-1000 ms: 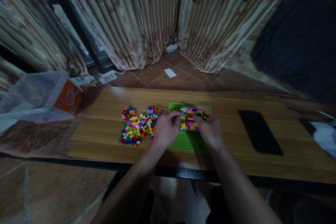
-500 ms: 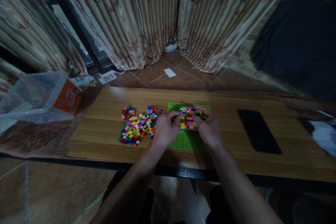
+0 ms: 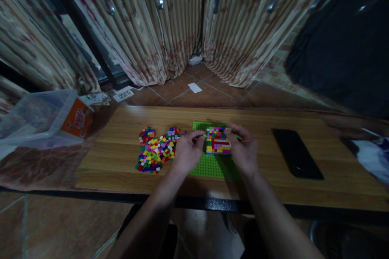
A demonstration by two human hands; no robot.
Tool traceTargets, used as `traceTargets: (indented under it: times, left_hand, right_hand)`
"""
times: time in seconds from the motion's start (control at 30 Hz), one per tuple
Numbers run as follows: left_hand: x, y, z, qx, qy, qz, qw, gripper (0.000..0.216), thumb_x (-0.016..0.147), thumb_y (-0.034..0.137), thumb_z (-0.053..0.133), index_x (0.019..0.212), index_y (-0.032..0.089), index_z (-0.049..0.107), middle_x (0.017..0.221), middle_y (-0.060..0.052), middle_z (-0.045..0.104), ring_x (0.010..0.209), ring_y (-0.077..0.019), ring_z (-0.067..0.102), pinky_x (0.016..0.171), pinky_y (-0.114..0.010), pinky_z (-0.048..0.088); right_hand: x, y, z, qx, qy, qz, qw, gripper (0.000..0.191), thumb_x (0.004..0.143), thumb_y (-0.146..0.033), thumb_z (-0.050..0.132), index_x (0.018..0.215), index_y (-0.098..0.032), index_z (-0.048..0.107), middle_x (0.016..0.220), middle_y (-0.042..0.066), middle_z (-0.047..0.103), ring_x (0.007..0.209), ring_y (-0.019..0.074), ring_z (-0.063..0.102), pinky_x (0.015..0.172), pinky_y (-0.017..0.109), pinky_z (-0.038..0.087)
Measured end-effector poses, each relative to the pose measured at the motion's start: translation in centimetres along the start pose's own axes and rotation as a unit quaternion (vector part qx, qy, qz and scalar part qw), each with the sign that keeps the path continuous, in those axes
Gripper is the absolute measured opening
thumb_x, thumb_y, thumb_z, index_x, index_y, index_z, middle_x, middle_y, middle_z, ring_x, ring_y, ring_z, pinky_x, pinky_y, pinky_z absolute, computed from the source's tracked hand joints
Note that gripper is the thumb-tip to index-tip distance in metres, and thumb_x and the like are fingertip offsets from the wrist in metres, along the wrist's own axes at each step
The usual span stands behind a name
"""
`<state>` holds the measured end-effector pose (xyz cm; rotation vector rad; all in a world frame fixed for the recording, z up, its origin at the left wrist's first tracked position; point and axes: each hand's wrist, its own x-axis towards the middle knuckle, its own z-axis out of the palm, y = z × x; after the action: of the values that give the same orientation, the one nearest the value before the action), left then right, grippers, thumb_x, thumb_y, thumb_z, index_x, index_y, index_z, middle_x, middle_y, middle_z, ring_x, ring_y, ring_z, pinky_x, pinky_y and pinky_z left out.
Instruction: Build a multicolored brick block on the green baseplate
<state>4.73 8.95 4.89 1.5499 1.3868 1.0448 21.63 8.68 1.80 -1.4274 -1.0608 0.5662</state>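
A flat block of multicoloured toy bricks (image 3: 218,141) rests over the studded green baseplate (image 3: 212,168). At its left edge is my left hand (image 3: 187,150), thumb and index finger closed together close to the block; anything between their tips is too small to make out. My right hand (image 3: 245,151) is curled around the block's right edge, its thumb near the top face and its fingers at the far right corner. That hand hides part of the block and the baseplate. A pile of loose coloured bricks (image 3: 156,149) lies on the table to the left of my left hand.
The wooden table (image 3: 106,158) has a dark front edge. A black phone-like slab (image 3: 298,153) lies to the right. Beyond the table's left end stands a clear plastic bin (image 3: 39,117) with an orange label. Striped curtains (image 3: 176,28) hang behind.
Both hands have drawn slightly apart, showing more of the block's top, including a pale row between red bricks. My view has shifted a little, so the table sits lower.
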Motion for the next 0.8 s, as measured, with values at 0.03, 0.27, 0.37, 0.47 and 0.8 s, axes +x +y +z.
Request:
traceTargets:
  times: [0.03,0.27,0.37,0.47,0.8]
  left_hand:
    - [0.0,-0.1,0.0,-0.019,0.002,-0.002,1.0,0.024,0.085,0.019,0.057,0.102,0.016,0.074,0.088,-0.006,0.076,0.072,-0.0163,0.068,0.067,-0.026,0.053]
    - [0.1,-0.5,0.4,-0.166,-0.015,-0.023,0.986,0.028,0.082,0.021,0.062,0.108,0.015,0.071,0.082,-0.003,0.073,0.063,-0.0123,0.063,0.061,-0.023,0.052]
    - [0.1,0.0,0.4,-0.22,-0.031,-0.039,0.974,0.025,0.08,0.022,0.065,0.103,0.014,0.072,0.082,-0.003,0.072,0.063,-0.0108,0.061,0.061,-0.022,0.052]
    - [0.0,0.5,0.3,-0.272,-0.054,-0.053,0.959,0.022,0.08,0.023,0.064,0.098,0.014,0.073,0.076,-0.001,0.07,0.059,-0.0082,0.057,0.059,-0.02,0.049]
    - [0.1,0.5,0.4,-0.283,-0.09,-0.039,0.954,0.019,0.083,0.029,0.064,0.087,0.013,0.074,0.069,0.0,0.067,0.054,-0.0069,0.056,0.056,-0.019,0.047]
  right_hand:
    - [0.0,-0.3,-0.1,-0.001,0.015,-0.024,1.0,0.024,0.081,-0.036,0.065,0.099,-0.022,0.073,0.103,0.006,0.069,0.099,0.0235,0.064,0.092,0.046,0.05]
    - [-1.7,-3.2,-0.1,-0.054,-0.077,-0.203,0.975,0.017,0.087,-0.027,0.062,0.1,-0.028,0.073,0.111,0.005,0.066,0.108,0.0217,0.061,0.095,0.042,0.05]
    - [-2.4,-3.6,0.1,-0.095,-0.13,-0.236,0.958,0.021,0.087,-0.027,0.064,0.107,-0.03,0.071,0.115,0.005,0.065,0.108,0.022,0.061,0.094,0.043,0.05]
    - [-2.7,-3.5,0.4,-0.115,-0.134,-0.25,0.952,0.023,0.086,-0.03,0.066,0.109,-0.03,0.07,0.114,0.005,0.066,0.107,0.0231,0.061,0.095,0.045,0.05]
    - [-2.4,-3.3,0.4,-0.123,-0.136,-0.239,0.954,0.018,0.09,-0.029,0.061,0.105,-0.03,0.071,0.103,0.003,0.071,0.099,0.0218,0.065,0.091,0.043,0.05]
